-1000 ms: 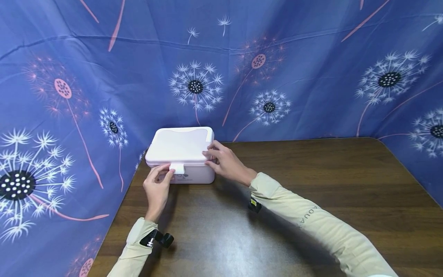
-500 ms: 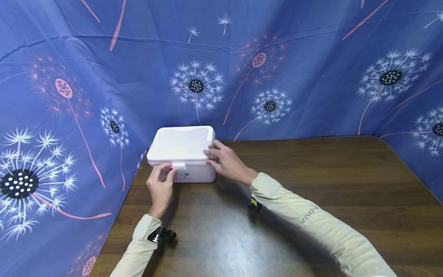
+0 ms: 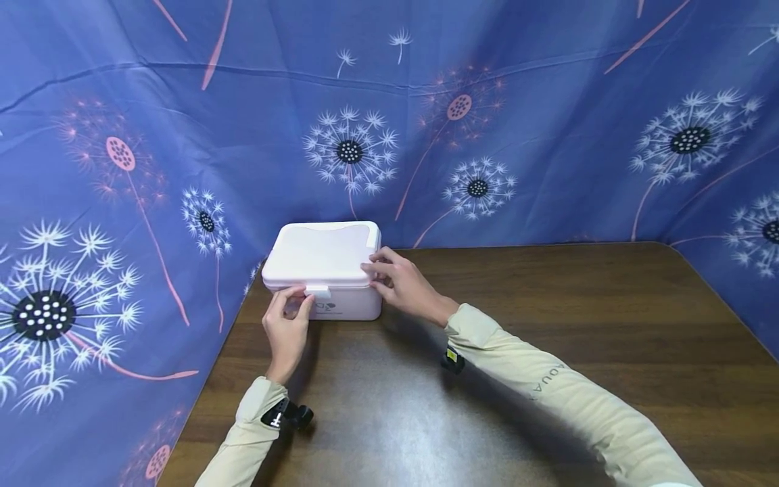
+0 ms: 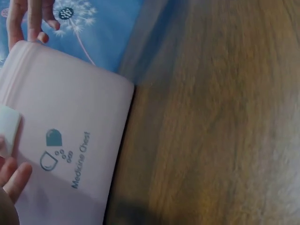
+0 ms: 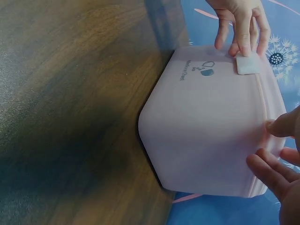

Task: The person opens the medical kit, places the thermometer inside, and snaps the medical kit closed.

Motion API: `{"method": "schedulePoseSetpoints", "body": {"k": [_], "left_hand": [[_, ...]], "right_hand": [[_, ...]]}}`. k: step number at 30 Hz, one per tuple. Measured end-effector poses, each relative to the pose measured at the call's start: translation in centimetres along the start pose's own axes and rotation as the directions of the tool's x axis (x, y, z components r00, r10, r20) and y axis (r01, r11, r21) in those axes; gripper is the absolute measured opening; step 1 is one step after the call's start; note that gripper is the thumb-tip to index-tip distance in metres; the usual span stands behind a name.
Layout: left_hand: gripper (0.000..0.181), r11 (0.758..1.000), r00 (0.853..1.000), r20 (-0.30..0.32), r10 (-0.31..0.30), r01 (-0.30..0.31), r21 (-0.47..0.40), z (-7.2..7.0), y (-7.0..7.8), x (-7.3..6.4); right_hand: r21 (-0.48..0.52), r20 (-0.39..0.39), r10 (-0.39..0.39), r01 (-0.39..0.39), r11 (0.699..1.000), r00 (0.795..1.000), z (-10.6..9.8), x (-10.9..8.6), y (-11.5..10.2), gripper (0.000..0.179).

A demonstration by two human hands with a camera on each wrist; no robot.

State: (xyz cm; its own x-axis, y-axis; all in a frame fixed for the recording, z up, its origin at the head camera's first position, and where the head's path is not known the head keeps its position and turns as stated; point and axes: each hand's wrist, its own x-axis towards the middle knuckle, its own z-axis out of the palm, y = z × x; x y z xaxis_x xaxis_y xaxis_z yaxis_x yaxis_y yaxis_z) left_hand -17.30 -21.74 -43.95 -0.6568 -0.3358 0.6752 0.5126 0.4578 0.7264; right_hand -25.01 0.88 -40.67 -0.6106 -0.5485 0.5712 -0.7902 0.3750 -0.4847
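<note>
A pale pink medicine box with a white lid stands at the table's back left, its lid down. "Medicine Chest" and a capsule drawing are printed on its front. A white latch sits at the middle of the front lid edge. My left hand pinches the latch's left end with thumb and forefinger; in the left wrist view a fingertip lies on the latch. At the right front corner, my right hand holds the box by its rim, with fingertips along the lid seam.
The brown wooden table extends to the right and toward me. A blue cloth with dandelion prints hangs close behind the box and along the left side. A black wrist camera is strapped to the left wrist.
The latch, which showed a taller face one second ago, now appears as a shorter strip. My left fingers have shifted slightly with it. The right hand keeps its place on the box.
</note>
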Motion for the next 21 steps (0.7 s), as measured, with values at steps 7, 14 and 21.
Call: {"method": "schedulePoseSetpoints", "body": {"k": [7, 14, 21], "left_hand": [[0.019, 0.998, 0.998, 0.012, -0.057, 0.057, 0.028, 0.4, -1.9, -0.6], [0.022, 0.986, 0.988, 0.114, -0.101, 0.084, 0.142, 0.9, -0.8, -1.5], [0.042, 0.904, 0.942, 0.296, -0.160, 0.020, 0.426, 1.3, 0.9, -3.2]], "right_hand": [[-0.016, 0.072, 0.070, -0.069, 0.997, 0.995, -2.1, -0.7, 0.2, 0.033], [0.006, 0.076, 0.134, -0.134, 0.991, 0.988, -4.9, -3.3, 1.3, 0.037], [-0.059, 0.025, 0.180, -0.178, 0.982, 0.983, -7.9, -6.7, 2.0, 0.041]]}}
